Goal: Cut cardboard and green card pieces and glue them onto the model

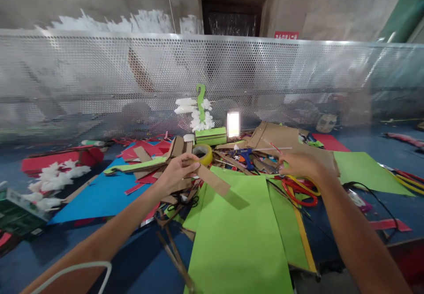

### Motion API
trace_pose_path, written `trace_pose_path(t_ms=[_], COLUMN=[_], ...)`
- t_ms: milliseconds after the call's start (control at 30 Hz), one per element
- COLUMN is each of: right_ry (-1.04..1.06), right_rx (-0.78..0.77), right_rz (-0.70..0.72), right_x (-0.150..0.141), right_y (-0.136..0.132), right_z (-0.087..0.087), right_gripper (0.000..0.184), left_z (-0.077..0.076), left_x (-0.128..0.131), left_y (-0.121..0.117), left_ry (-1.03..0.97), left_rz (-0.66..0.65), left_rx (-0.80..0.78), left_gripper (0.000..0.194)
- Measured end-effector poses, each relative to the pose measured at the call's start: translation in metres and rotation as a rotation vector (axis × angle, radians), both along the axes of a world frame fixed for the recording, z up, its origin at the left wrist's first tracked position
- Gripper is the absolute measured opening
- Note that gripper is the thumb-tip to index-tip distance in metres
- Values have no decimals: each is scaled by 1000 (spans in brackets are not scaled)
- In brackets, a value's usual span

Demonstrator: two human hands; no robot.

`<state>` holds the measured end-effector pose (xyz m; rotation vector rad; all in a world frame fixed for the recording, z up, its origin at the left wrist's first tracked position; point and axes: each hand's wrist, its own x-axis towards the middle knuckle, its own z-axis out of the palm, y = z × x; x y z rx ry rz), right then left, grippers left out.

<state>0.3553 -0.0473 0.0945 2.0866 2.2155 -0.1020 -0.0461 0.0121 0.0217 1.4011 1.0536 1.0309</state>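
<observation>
My left hand [181, 170] pinches one end of a short brown cardboard strip [214, 181]. The strip's free end hangs over a large light-green sheet [238, 232] and casts a shadow on it. My right hand [298, 165] is closed around a thin red pen-like stick [275, 147], its tip pointing up and left; the fingers partly hide it. Just below that hand are scissors with red and yellow handles [303, 200]. A roll of yellow tape [206, 156] stands right behind my left hand. Between the hands, farther back, lies a blue glue gun [245, 158].
A green number-shaped stand with white flowers [201, 108] rises at the back before a perforated metal screen [149, 73]. Cardboard scraps [274, 136] pile up in the middle. Blue paper [96, 201], a red piece [62, 159] and a green box [21, 212] lie left.
</observation>
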Motion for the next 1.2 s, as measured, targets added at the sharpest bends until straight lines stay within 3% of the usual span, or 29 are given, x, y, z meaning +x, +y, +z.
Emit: trace_pose_path(t_ms=[100,233,300,433,567,667,767,833,967,1200], right_ry=[108,440,516,592,504,369,274,207,147,99], right_rx=[74,-49,-133,-151,-195,-283,-301,-285,-255,-137], right_rz=[115,428,507,587,594,590,617,624,647,720], right_x=[-27,-82,-109,-139,-133,-121,-115,-116,-122,-131], right_y=[5,18,25,40,54,59,61,60,57,43], right_z=[2,-3,-7,-10,-8,-7,-11,-15,-25,-36], right_gripper=[33,51,55,36,25,23,21,21,26,34], left_z=[-5,-11,-14,-18,-23,-29,-33,-34,-32,-30], left_x=[-1,8,13,16,9,4,2,1,-4,-12], left_y=[-7,-18,-24,-30,-30,-35,-43,-47,-52,-62], left_ry=[-60,-156,-200,-185,32,389,764,900,970,979], left_rz=[59,104,123,113,5,-103,-273,-371,-453,-476], left_rx=[-14,-32,-48,11,237,466,774,938,1052,1077], left_gripper=[58,56,55,52,42,28,30,31,35,36])
